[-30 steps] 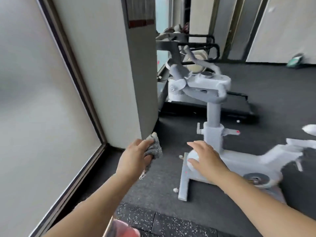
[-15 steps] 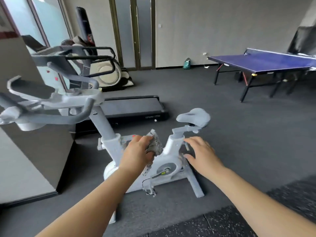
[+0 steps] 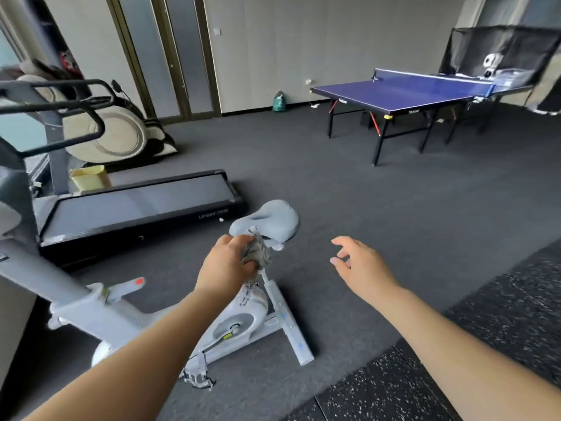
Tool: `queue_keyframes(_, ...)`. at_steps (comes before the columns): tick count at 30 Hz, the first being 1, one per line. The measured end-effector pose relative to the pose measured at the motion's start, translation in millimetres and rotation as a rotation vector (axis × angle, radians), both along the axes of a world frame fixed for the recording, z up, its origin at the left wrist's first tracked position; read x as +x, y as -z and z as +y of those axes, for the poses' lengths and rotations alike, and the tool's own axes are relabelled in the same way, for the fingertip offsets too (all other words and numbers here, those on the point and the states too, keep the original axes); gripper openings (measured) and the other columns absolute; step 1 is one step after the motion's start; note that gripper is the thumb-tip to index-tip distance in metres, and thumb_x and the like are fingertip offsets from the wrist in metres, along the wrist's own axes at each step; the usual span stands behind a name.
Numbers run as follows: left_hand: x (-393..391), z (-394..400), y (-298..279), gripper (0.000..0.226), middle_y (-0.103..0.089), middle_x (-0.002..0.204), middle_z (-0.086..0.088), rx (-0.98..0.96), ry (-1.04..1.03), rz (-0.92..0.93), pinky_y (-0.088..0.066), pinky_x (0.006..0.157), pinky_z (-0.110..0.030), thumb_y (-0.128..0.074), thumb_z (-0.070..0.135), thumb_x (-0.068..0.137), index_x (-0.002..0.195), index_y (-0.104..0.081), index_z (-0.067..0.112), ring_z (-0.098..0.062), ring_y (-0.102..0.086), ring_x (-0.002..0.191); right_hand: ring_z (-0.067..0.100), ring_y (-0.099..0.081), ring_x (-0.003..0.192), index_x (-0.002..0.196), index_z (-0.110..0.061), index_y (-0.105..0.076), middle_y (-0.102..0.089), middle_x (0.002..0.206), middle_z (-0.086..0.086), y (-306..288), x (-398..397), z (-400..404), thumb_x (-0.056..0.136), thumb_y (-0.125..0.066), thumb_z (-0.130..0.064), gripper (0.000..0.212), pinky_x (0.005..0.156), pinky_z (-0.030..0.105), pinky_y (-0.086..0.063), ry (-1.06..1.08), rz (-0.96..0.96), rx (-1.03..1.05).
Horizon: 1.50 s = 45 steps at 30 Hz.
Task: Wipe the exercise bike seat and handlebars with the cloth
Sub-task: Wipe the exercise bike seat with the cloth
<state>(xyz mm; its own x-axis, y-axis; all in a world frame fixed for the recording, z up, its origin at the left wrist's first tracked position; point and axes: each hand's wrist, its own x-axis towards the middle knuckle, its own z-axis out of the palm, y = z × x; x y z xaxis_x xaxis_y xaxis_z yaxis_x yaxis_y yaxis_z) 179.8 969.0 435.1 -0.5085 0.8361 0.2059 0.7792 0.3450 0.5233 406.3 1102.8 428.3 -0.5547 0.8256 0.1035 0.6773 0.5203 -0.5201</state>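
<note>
A white exercise bike (image 3: 100,317) stands low in the view, its grey seat (image 3: 270,221) near the middle. My left hand (image 3: 226,265) grips a crumpled grey cloth (image 3: 258,253) just in front of the seat's nose, close to it; I cannot tell if the cloth touches the seat. My right hand (image 3: 361,265) hovers to the right of the seat with fingers spread, holding nothing. The handlebars are out of frame at the left; only the sloping white post (image 3: 33,275) shows.
A black treadmill (image 3: 136,208) lies behind the bike, a massage chair (image 3: 112,132) beyond it. A blue table tennis table (image 3: 403,92) stands at the back right. Speckled black floor mats (image 3: 455,360) cover the near right. Open grey carpet (image 3: 349,192) lies between.
My view swung right, from the wall and handlebars to the seat and room. My left hand with the cloth rose to the seat's nose; my right hand moved away to the right.
</note>
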Motion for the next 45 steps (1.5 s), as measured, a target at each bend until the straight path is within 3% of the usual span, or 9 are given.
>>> queue_keyframes(5, -17.6, 93.0, -1.9, 0.059, -0.055, 0.117, -0.006, 0.019, 0.021, -0.035, -0.044, 0.089, -0.029, -0.073, 0.020, 0.072, 0.128, -0.054, 0.024, -0.026, -0.057, 0.104, 0.016, -0.057, 0.084, 0.125, -0.029, -0.048, -0.065, 0.094, -0.011, -3.3, -1.9, 83.0, 0.092, -0.051, -0.035, 0.034, 0.078, 0.037, -0.051, 0.051, -0.002, -0.016)
queue_keyframes(13, -32.8, 215.3, -6.8, 0.060, -0.055, 0.116, -0.005, 0.003, -0.012, -0.014, -0.046, 0.087, -0.031, -0.074, 0.021, 0.073, 0.129, -0.053, 0.023, -0.025, -0.058, 0.100, 0.010, -0.056, 0.078, 0.121, -0.028, -0.051, -0.065, 0.093, -0.010, -7.9, -7.9, 212.8, 0.092, -0.053, -0.032, 0.030, 0.063, 0.024, -0.044, 0.070, 0.069, -0.076)
queue_keyframes(18, -42.8, 274.6, 6.8, 0.060, -0.056, 0.115, -0.006, 0.020, -0.184, -0.011, -0.048, 0.083, -0.032, -0.074, 0.020, 0.072, 0.129, -0.054, 0.023, -0.025, -0.058, 0.097, 0.002, -0.055, 0.078, 0.122, -0.033, -0.050, -0.061, 0.090, -0.016, -0.4, -35.7, 308.7, 0.091, -0.054, -0.035, 0.032, 0.064, 0.022, -0.041, -0.080, 0.075, -0.125)
queue_keyframes(24, -49.2, 304.3, 20.0, 0.056, -0.057, 0.112, -0.008, 0.038, -0.482, -0.053, -0.045, 0.079, -0.031, -0.074, 0.021, 0.073, 0.126, -0.056, 0.024, -0.027, -0.057, 0.097, 0.003, -0.059, 0.077, 0.124, -0.037, -0.046, -0.063, 0.096, -0.016, 6.1, -83.5, 393.1, 0.087, -0.061, -0.034, 0.039, 0.063, 0.019, -0.041, -0.379, 0.041, -0.173)
queue_keyframes(29, -61.4, 296.7, 25.3, 0.057, -0.058, 0.115, -0.009, -0.025, -0.660, -0.057, -0.046, 0.085, -0.035, -0.074, 0.021, 0.073, 0.127, -0.056, 0.023, -0.029, -0.058, 0.101, 0.005, -0.059, 0.087, 0.127, -0.037, -0.043, -0.057, 0.111, -0.010, 21.8, -138.6, 429.0, 0.083, -0.066, -0.037, 0.050, 0.070, 0.017, -0.044, -0.609, -0.015, -0.210)
queue_keyframes(32, -74.0, 290.8, 36.4, 0.056, -0.059, 0.114, -0.008, -0.040, -0.723, -0.075, -0.044, 0.087, -0.032, -0.075, 0.021, 0.072, 0.125, -0.058, 0.023, -0.028, -0.058, 0.101, 0.007, -0.054, 0.106, 0.132, -0.042, -0.036, -0.051, 0.125, -0.011, 32.7, -174.3, 441.1, 0.080, -0.069, -0.042, 0.062, 0.088, 0.028, -0.046, -0.751, -0.093, -0.225)
queue_keyframes(37, -89.7, 301.7, 64.9, 0.053, -0.060, 0.111, -0.007, -0.031, -0.779, -0.099, -0.038, 0.085, -0.024, -0.075, 0.016, 0.072, 0.122, -0.060, 0.021, -0.025, -0.058, 0.102, 0.009, -0.042, 0.128, 0.137, -0.041, -0.032, -0.042, 0.140, -0.010, 54.2, -222.3, 455.0, 0.078, -0.071, -0.043, 0.071, 0.102, 0.031, -0.039, -0.896, -0.159, -0.243)
queue_keyframes(45, -105.7, 318.7, 84.3, 0.044, -0.062, 0.106, 0.000, -0.110, -0.861, -0.144, -0.038, 0.080, -0.022, -0.074, 0.024, 0.074, 0.117, -0.063, 0.027, -0.022, -0.060, 0.096, 0.009, -0.035, 0.134, 0.142, -0.039, -0.028, -0.035, 0.146, -0.012, 82.7, -289.7, 469.6, 0.076, -0.072, -0.045, 0.079, 0.105, 0.028, -0.034, -1.093, -0.245, -0.297)
